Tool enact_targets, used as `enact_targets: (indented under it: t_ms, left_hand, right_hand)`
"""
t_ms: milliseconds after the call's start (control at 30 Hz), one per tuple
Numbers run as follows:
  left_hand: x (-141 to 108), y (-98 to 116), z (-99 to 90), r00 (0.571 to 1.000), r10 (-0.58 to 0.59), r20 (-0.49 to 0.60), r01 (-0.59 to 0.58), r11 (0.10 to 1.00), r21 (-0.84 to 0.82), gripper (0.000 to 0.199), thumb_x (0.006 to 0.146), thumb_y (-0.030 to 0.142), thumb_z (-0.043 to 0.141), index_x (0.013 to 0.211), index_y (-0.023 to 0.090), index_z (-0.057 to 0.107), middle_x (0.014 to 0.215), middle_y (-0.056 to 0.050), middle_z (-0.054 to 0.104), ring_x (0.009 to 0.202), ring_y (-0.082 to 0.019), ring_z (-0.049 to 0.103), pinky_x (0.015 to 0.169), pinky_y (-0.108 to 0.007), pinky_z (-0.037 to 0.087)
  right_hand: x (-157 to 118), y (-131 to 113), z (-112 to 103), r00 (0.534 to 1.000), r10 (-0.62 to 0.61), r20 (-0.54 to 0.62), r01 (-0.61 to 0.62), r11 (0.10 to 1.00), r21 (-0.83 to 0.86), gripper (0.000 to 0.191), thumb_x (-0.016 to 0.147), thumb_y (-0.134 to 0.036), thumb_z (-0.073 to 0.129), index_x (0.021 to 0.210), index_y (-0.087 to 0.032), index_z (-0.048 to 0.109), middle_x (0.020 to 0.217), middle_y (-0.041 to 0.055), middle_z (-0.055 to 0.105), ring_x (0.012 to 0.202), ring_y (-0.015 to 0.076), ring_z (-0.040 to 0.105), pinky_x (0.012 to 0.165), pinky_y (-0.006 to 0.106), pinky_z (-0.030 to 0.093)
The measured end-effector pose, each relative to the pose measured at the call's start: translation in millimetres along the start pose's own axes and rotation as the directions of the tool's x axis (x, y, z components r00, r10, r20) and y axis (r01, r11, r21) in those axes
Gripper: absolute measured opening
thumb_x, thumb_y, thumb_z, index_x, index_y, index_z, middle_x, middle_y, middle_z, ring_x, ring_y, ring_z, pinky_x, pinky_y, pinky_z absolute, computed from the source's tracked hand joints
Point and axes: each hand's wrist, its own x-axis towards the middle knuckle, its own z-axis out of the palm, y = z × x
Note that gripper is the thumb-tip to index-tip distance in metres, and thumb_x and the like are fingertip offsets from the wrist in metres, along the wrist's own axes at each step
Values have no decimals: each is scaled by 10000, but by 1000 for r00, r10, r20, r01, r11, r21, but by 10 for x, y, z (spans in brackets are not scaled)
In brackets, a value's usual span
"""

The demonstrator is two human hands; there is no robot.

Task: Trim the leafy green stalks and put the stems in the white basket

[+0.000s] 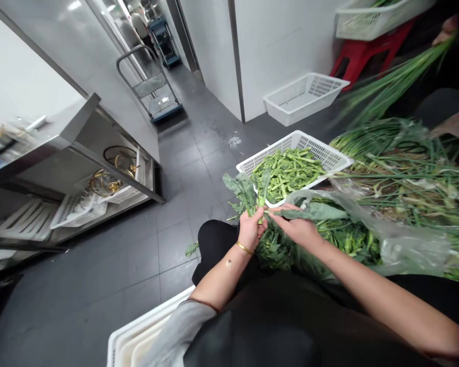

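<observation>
Our left hand (252,229) is closed around the lower end of a leafy green stalk (261,200), which rises from the fist with its long axis pointing away from us, toward the white basket (331,153) of green stems (286,171) just beyond both hands. Our right hand (298,227) is close beside the left, on its right, with thumb and fingers brought nearly together; it seems to pinch a broad leaf (323,211), whose length runs sideways from beside the stalk out to the right, so that leaf and stalk lie crosswise. We cannot tell whether the right fingertips touch the stalk itself. Near the right hand, on its right, we have an opened plastic bag (413,250) with more leafy greens (352,244)
</observation>
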Motion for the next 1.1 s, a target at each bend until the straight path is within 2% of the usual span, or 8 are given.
enact_targets:
  t_ms: [133,333,467,600,700,767,933,1100]
  left_hand:
    - [62,30,-121,982,65,-177,-51,995,80,444,656,486,734,860,121,586,427,71,454,313,-21,264,350,-187,130]
    - [-105,-102,-179,982,153,-108,-138,982,128,399,606,436,784,774,131,589,484,51,490,396,-41,371,393,-184,238]
    - [-82,-43,-152,995,-14,-100,6,996,-86,410,679,492,719,820,142,559,451,69,444,322,-24,268,350,-181,139]
    - [-35,113,-292,977,-184,110,207,943,-262,344,814,484,587,861,144,564,448,70,399,293,-21,213,333,-170,105]
    - [-77,134,-388,901,-262,345,361,895,-261,371,893,493,443,837,149,572,421,75,340,266,-30,171,314,-172,92]
    - [-106,95,-385,857,-306,416,414,888,-199,426,885,531,420,793,142,568,401,70,340,251,-38,178,304,-181,100]
    - [-131,-57,-203,989,-121,83,127,990,-62,388,753,518,627,818,144,548,476,22,523,292,-52,326,325,-187,150]
    - [-138,-149,-93,990,-141,12,141,980,-139,397,690,507,679,669,176,461,418,76,379,299,-31,231,344,-199,108]
  right_hand:
    - [93,-178,-64,987,62,145,-85,983,161,344,904,-413,443,780,-202,685,769,54,681,732,183,617,714,308,483]
    - [481,41,-17,886,399,236,-432,896,108,487,841,-551,459,531,-184,543,448,30,567,465,149,526,495,257,393]
    - [300,-87,114,973,209,101,-206,978,-33,432,824,-516,474,594,-175,608,615,87,643,593,180,572,578,285,405]
    - [129,-88,112,939,257,229,-292,947,131,422,813,-528,491,611,-179,614,613,61,637,587,172,577,591,292,430]
    - [296,52,79,835,352,422,-509,785,352,457,791,-583,493,632,-168,600,551,26,597,509,146,539,529,276,423]
    - [442,98,100,833,322,451,-529,702,476,476,787,-604,475,721,-156,623,568,21,594,498,136,521,507,265,409]
    - [482,1,203,920,339,196,-343,939,-14,368,835,-418,463,630,-153,614,586,74,591,528,155,512,502,266,331]
    - [92,-104,122,988,-4,154,63,925,-376,261,783,-162,460,959,-141,651,848,99,650,623,169,565,524,271,330]
